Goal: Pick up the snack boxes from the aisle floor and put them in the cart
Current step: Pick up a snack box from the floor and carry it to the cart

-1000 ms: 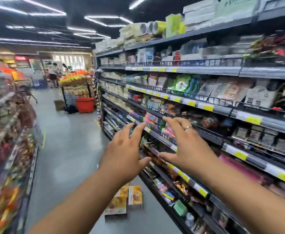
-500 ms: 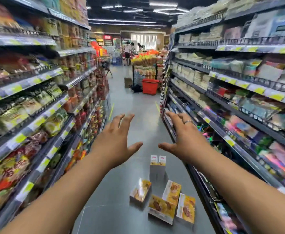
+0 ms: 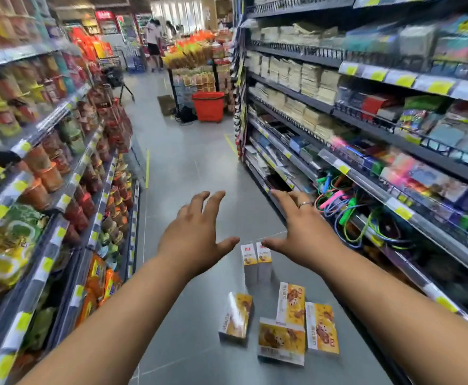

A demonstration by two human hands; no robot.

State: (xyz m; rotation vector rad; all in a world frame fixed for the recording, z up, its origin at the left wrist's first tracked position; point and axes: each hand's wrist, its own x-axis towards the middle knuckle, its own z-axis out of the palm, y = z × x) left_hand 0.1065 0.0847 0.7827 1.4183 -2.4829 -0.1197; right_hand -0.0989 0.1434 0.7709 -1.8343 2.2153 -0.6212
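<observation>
Several yellow snack boxes lie on the grey aisle floor (image 3: 188,168) ahead of me: one on its side (image 3: 235,318), one flat at the front (image 3: 281,340), and two more (image 3: 291,302) (image 3: 321,327) to the right. Two white-topped boxes (image 3: 256,261) stand upright just beyond them. My left hand (image 3: 196,237) and my right hand (image 3: 302,232) reach forward above the boxes with fingers spread, holding nothing. A ring sits on my right hand. No cart shows close by.
Stocked shelves line both sides: snack bags on the left shelves (image 3: 47,176), stationery and jump ropes on the right shelves (image 3: 366,173). A red basket (image 3: 208,106) and a display stand at the aisle's far end, with a person (image 3: 153,40) and a trolley (image 3: 116,76) beyond.
My view has swung from the right shelves to straight down the aisle and tilted lower. Both open hands have dropped toward the boxes, which now lie fully in view.
</observation>
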